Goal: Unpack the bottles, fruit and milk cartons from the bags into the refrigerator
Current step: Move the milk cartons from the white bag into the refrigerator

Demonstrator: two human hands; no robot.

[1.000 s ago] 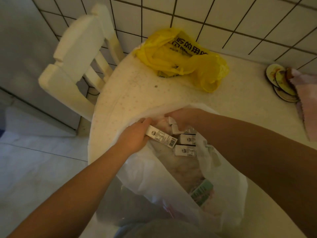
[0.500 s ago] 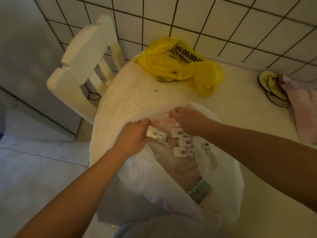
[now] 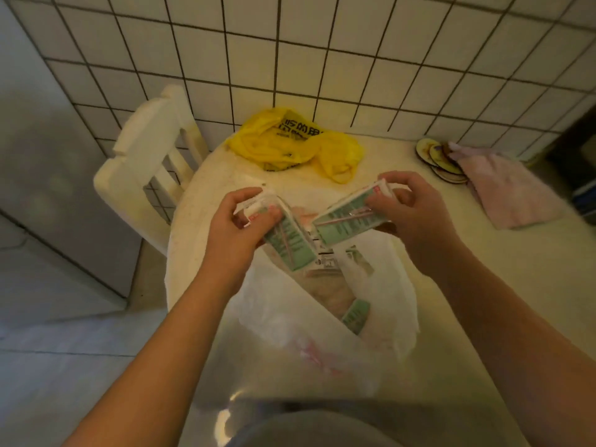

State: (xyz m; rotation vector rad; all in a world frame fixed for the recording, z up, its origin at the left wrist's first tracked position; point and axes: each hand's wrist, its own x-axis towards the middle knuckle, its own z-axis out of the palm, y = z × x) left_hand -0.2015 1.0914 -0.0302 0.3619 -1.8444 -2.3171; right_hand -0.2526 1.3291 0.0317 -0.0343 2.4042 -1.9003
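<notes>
The left hand [image 3: 240,224] and right hand [image 3: 416,214] are each holding one milk carton [image 3: 290,246]; at least two more cartons [image 3: 354,312] are lying in one white bag [image 3: 396,285]; one yellow bag [image 3: 290,146] is sitting behind.

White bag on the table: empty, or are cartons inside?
Not empty. The white bag is open at the top, and a green carton lies inside it, with more carton ends showing higher up.

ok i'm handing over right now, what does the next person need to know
Left hand grips one milk carton; right hand grips a second carton, both held just above the white bag on the table.
More cartons lie inside that bag; the yellow bag sits by the wall.
Done: two cartons out. Left: carry them to the refrigerator, then unpack the rest.
</notes>
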